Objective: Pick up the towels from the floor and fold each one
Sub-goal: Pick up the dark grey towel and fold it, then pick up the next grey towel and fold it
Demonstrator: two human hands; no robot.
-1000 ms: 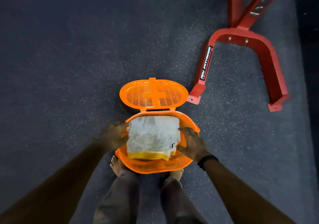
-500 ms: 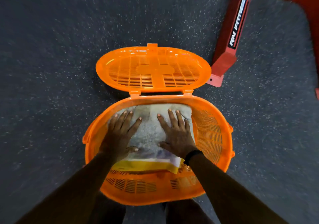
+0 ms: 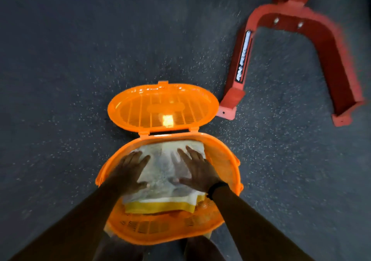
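Note:
A folded white towel (image 3: 163, 172) with a yellow border along its near edge lies inside an orange plastic basket (image 3: 226, 172) on the dark floor. My left hand (image 3: 130, 172) lies flat on the towel's left half, fingers straight and spread. My right hand (image 3: 195, 170), with a black band at the wrist, lies flat on the right half in the same way. The basket's slotted lid (image 3: 162, 108) is swung open to the far side.
A red metal equipment frame (image 3: 301, 45) stands on the floor at the upper right, one foot close to the lid's right edge. Dark speckled rubber flooring (image 3: 70, 69) surrounds the basket. My legs show below the basket's near rim.
A second ago both hands held the folded towel by its sides above the basket. They then laid it inside and pressed flat on top. The view has since pulled back.

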